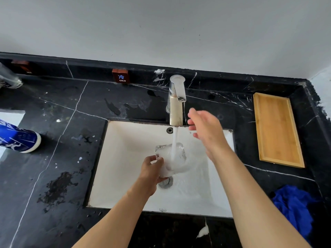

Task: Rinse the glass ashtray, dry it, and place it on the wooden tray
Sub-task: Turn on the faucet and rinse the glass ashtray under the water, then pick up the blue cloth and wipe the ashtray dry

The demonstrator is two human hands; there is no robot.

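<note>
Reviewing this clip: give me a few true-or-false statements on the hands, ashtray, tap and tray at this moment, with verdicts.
1. The left hand holds the glass ashtray under running water. True.
2. The right hand grips the blue cloth. False: the hand is open and empty beside the faucet; the cloth lies on the counter.
3. The wooden tray holds nothing. True.
4. The faucet is off. False: a stream falls onto the ashtray.
5. The tray sits left of the sink. False: it is to the right.
</note>
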